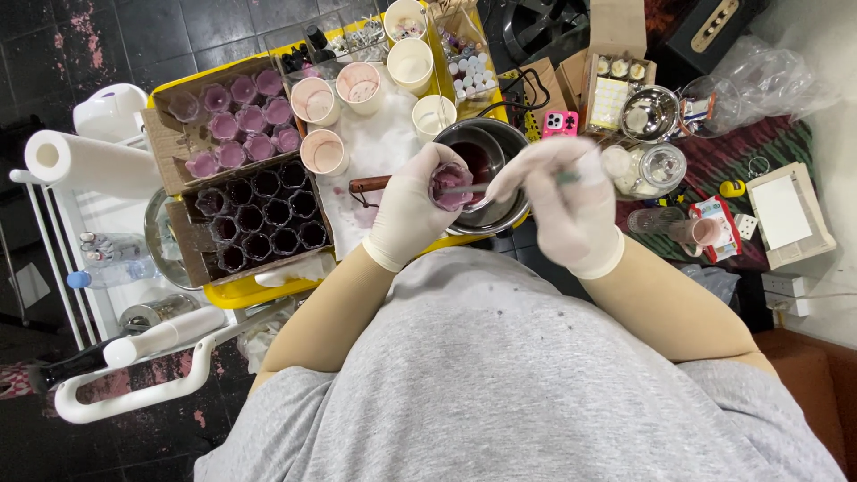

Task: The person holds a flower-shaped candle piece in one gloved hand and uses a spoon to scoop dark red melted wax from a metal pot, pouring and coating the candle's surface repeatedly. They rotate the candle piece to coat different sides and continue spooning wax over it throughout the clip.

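Gloved hands worked a small purple cup over a metal pot

Gloves covered both hands. The left hand [406, 210] was closed around a small cup [451, 183] of purple material, gripping it from the side and holding it just above the rim of a metal pot [486, 174] with dark red liquid inside. The right hand [562, 201] pinched a thin stick-like tool [473, 188], whose tip reached into the cup; what kind of tool it was could not be told. The pot stood at the near right corner of a yellow tray [259, 287], and its wooden handle [370, 184] pointed left under the left hand.

On the tray, a cardboard box [161, 134] held pink-purple cups, and a second box nearer the person held a grid of dark cups [268, 219]. Several white paper cups [361, 85] stood on a stained white cloth beside them. A roll of paper towel [89, 162] lay to the left of the tray. To the right of the pot sat a pink phone [560, 121], a steel bowl [649, 112] and a glass jar [647, 170].
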